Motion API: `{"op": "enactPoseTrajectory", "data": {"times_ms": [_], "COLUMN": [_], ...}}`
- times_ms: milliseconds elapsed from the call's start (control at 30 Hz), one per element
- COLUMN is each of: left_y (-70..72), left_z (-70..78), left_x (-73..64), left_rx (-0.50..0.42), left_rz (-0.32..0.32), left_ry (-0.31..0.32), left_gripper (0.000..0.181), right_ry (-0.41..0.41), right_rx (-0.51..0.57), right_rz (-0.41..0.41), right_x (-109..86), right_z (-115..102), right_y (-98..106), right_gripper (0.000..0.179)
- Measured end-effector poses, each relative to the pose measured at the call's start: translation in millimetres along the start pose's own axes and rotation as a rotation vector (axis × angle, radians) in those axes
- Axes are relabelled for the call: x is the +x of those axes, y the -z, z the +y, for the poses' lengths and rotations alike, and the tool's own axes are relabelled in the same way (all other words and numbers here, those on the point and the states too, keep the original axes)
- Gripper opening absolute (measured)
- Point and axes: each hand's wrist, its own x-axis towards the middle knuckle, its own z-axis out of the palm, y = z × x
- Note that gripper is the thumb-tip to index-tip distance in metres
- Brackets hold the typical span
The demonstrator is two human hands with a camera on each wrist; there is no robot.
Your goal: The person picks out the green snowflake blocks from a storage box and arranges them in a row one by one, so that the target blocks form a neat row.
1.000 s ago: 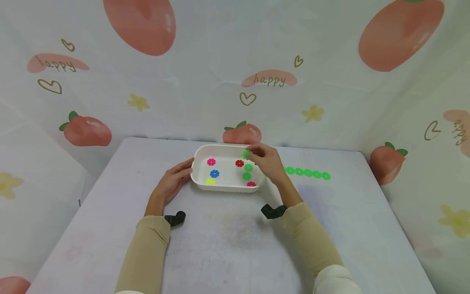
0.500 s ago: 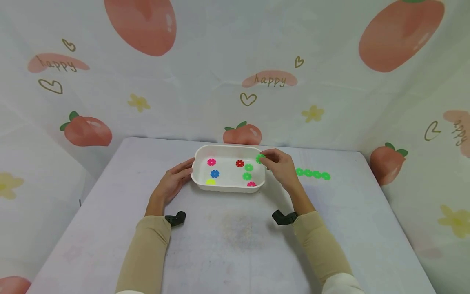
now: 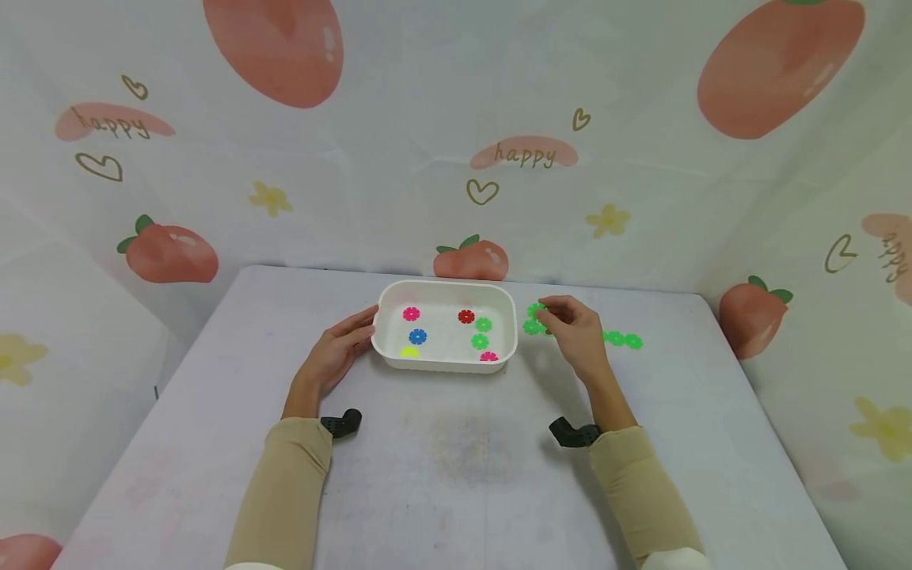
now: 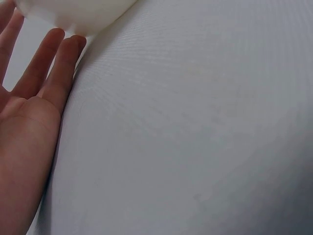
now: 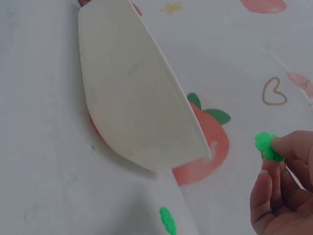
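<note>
In the head view a white plastic tray (image 3: 442, 366) stands at the back middle of the table. Fingers of my left hand (image 3: 333, 358) rest against its left end, and the left wrist view shows them fairly straight, tips touching the wall. Just right of the tray my right hand (image 3: 579, 336) pinches a green snowflake disc (image 5: 264, 144) between thumb and fingers, above the table. Under and around that hand lies a row of green discs (image 3: 632, 341), its middle hidden; one green disc (image 3: 531, 327) shows at the row's left end.
Inside the tray lie loose discs: a pink disc (image 3: 411, 314), a blue disc (image 3: 417, 337), a dark red disc (image 3: 466, 317), a yellow disc (image 3: 409, 352), green ones and another pink one. A printed cloth (image 3: 399, 198) hangs behind the table.
My right hand has moved right, out from over the tray to above the green row, carrying the green disc. The left hand and tray have stayed put.
</note>
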Motion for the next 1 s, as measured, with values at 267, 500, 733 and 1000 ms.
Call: {"op": "enactPoseTrajectory", "data": {"times_ms": [267,500,733,1000], "left_y": [-1.1,-1.2,-0.9,0.2], "left_z": [0.0,-0.5,-0.5,-0.8], "left_x": [1.4,-0.4,0.2,0.4], "left_rx": [0.006,-0.009,-0.032,-0.019], "left_rz": [0.001,-0.001,0.001,-0.004], "left_ry": [-0.002,-0.012,0.003,-0.002], "left_gripper": [0.053,0.054,0.056,0.058], "right_ry": [-0.05,-0.038,-0.072,-0.119], "right_rx": [0.047,0.045,-0.018,-0.042], "right_rz": [0.061,0.101,0.154,0.258], "right_x": [-6.0,-17.7,-21.4,-8.4], "right_z": [1.1,-15.5,-12.6,27.1], "right_y": [25.6,43.9,60.9,83.8], "right_gripper": [0.035,0.032,0.035,0.035]}}
